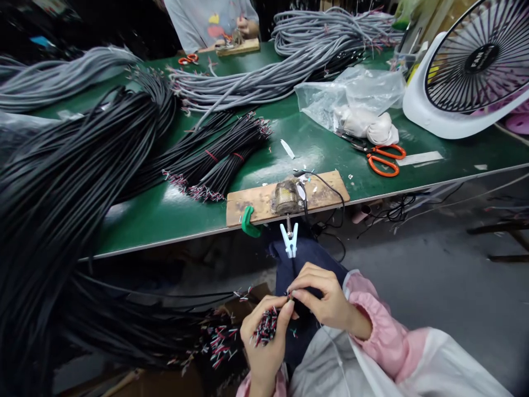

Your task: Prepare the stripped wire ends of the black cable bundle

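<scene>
My left hand (264, 336) is closed around a bunch of black cable ends (266, 326) with red, white and green stripped wires showing, low in the view over my lap. My right hand (322, 295) pinches at the tip of that bunch, its fingers pressed together next to the left thumb. Just above the hands, a wooden board (256, 201) at the table edge carries a small taped motor tool (286, 197) with a pale blue clip (289, 240) hanging from it. A huge sheaf of black cables (61, 220) drapes from the table down toward my left hand.
On the green table (314, 146) lie more black cable bundles (223, 154), grey cable coils (264, 82), orange scissors (382, 157), a plastic bag (355, 99) and a white fan (471, 66). Another person (215, 22) works at the far side. A green clamp (248, 220) holds the board.
</scene>
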`<state>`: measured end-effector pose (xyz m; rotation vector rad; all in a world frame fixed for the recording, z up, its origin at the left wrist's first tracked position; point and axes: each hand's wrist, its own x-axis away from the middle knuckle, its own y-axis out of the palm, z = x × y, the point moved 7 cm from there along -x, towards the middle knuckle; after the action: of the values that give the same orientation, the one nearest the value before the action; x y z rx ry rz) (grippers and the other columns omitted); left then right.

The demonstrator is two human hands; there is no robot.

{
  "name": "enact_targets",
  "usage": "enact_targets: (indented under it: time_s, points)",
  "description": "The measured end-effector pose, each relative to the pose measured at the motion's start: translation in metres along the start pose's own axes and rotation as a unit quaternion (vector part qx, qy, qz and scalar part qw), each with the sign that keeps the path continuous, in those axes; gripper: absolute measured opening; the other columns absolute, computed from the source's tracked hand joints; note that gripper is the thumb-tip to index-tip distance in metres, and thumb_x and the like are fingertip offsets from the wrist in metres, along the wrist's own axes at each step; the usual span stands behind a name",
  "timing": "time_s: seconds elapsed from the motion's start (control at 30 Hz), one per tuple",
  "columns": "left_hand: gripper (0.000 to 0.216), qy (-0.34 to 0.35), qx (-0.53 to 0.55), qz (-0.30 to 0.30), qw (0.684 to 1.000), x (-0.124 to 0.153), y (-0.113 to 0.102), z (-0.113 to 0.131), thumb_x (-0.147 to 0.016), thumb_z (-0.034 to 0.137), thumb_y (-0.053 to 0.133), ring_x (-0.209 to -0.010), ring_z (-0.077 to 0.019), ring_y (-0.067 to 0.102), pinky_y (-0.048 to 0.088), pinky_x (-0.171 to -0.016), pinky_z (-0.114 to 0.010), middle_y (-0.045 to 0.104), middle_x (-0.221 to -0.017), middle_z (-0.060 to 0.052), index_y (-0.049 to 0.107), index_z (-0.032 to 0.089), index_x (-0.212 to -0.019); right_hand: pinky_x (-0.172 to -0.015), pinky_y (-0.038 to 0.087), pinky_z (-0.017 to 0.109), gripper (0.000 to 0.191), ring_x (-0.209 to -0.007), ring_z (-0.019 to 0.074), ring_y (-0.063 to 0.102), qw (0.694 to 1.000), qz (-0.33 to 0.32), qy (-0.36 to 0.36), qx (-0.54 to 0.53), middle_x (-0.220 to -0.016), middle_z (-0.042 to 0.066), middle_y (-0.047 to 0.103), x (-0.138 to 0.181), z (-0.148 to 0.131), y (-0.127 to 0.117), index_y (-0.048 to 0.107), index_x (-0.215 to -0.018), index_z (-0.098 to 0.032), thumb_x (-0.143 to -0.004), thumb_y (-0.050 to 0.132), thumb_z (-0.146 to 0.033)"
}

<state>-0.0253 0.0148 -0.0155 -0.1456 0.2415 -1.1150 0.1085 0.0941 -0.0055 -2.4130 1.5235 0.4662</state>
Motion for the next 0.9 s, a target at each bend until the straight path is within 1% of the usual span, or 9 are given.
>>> enact_targets:
  time_s: [0.17, 0.27, 0.43, 0.5, 0.57, 0.63, 0.77, 0.9]
  points:
    - [0.009, -0.007, -0.011, -0.001, 1.0, -0.005, 0.001, -0.001, -0.087, 0.021, 0.073, -0.052, -0.0136, 0.066, 0.052, -0.056, -0.022, 0.071, -0.061, 0.002, 0.075, 0.019, -0.078, -0.071, 0.052, 0.034, 0.015, -0.076, 0.0206, 0.063, 0.998, 0.001, -0.029, 0.055, -0.082, 0.009, 0.071, -0.001, -0.004, 0.005, 0.068, -0.095, -0.016, -0.098, 0.053, -0.015]
    - [0.011, -0.017, -0.005, 0.002, 1.0, -0.007, 0.002, -0.001, -0.087, 0.022, 0.072, -0.049, -0.0128, 0.065, 0.052, -0.054, -0.021, 0.07, -0.058, 0.003, 0.075, 0.019, -0.077, -0.072, 0.052, 0.034, 0.015, -0.076, 0.0203, 0.062, 0.997, 0.006, -0.036, 0.072, -0.082, 0.008, 0.07, 0.0, -0.002, 0.005, 0.066, -0.096, -0.017, -0.098, 0.051, -0.014]
    - [0.012, -0.031, 0.001, 0.01, 0.999, -0.009, 0.003, 0.0, -0.086, 0.024, 0.073, -0.048, -0.0117, 0.063, 0.05, -0.054, -0.02, 0.069, -0.057, 0.004, 0.076, 0.02, -0.076, -0.065, 0.052, 0.032, 0.012, -0.069, 0.0193, 0.06, 0.995, 0.019, -0.046, 0.081, -0.074, 0.007, 0.068, 0.001, 0.0, 0.001, 0.068, -0.089, -0.016, -0.093, 0.057, -0.015]
    - [0.012, -0.038, 0.004, 0.007, 0.999, -0.009, 0.003, 0.0, -0.087, 0.025, 0.072, -0.047, -0.0116, 0.062, 0.05, -0.055, -0.02, 0.068, -0.055, 0.004, 0.076, 0.02, -0.076, -0.064, 0.051, 0.032, 0.012, -0.066, 0.0183, 0.061, 0.995, 0.046, -0.045, 0.074, -0.073, 0.006, 0.07, 0.002, 0.0, -0.003, 0.069, -0.088, -0.016, -0.092, 0.058, -0.013]
    - [0.013, -0.048, 0.009, 0.006, 0.999, -0.01, 0.004, -0.001, -0.087, 0.026, 0.072, -0.047, -0.0115, 0.061, 0.049, -0.055, -0.021, 0.067, -0.054, 0.005, 0.076, 0.02, -0.076, -0.065, 0.051, 0.031, 0.012, -0.066, 0.0176, 0.062, 0.993, 0.082, -0.048, 0.072, -0.076, 0.007, 0.072, 0.003, -0.001, -0.009, 0.071, -0.091, -0.016, -0.091, 0.06, -0.011]
    - [0.013, -0.056, 0.012, 0.004, 0.998, -0.01, 0.004, -0.003, -0.087, 0.027, 0.072, -0.047, -0.0116, 0.061, 0.049, -0.055, -0.021, 0.067, -0.054, 0.005, 0.076, 0.02, -0.077, -0.065, 0.052, 0.031, 0.013, -0.067, 0.0176, 0.063, 0.99, 0.104, -0.061, 0.079, -0.077, 0.007, 0.073, 0.006, -0.003, -0.012, 0.072, -0.094, -0.015, -0.09, 0.062, -0.01]
    - [0.014, -0.065, 0.004, 0.0, 0.998, -0.012, 0.005, -0.005, -0.086, 0.027, 0.073, -0.047, -0.0118, 0.061, 0.049, -0.055, -0.021, 0.067, -0.054, 0.004, 0.075, 0.019, -0.075, -0.066, 0.052, 0.032, 0.015, -0.069, 0.0182, 0.064, 0.986, 0.101, -0.091, 0.092, -0.079, 0.009, 0.072, 0.009, -0.006, -0.01, 0.074, -0.099, -0.014, -0.09, 0.063, -0.009]
    - [0.014, -0.063, -0.005, -0.012, 0.998, -0.012, 0.008, -0.005, -0.086, 0.027, 0.073, -0.047, -0.012, 0.061, 0.048, -0.054, -0.021, 0.067, -0.054, 0.004, 0.075, 0.019, -0.075, -0.067, 0.053, 0.032, 0.018, -0.07, 0.0181, 0.064, 0.986, 0.096, -0.094, 0.094, -0.081, 0.009, 0.072, 0.01, -0.007, -0.006, 0.074, -0.102, -0.014, -0.09, 0.062, -0.009]
